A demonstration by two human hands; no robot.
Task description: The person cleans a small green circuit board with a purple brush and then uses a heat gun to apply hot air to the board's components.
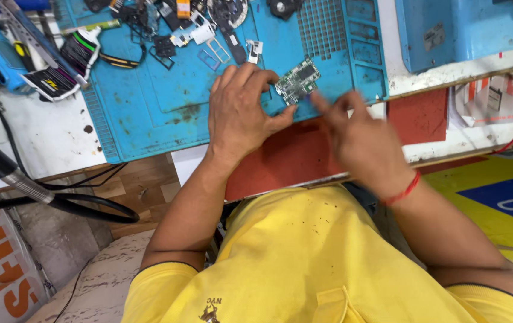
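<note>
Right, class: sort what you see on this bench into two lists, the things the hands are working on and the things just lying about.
In hand:
- small green circuit board, at the fingertips of both hands
- left hand
- right hand, blurred
- blue work mat under the board

Lying about:
- loose phone parts at the mat's far edge
- blue box
- black cable

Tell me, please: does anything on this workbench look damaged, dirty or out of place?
Yes. The blue work mat has dark stains near its front edge, and loose phone parts lie scattered at its far side. The small circuit board shows no visible damage.
</note>
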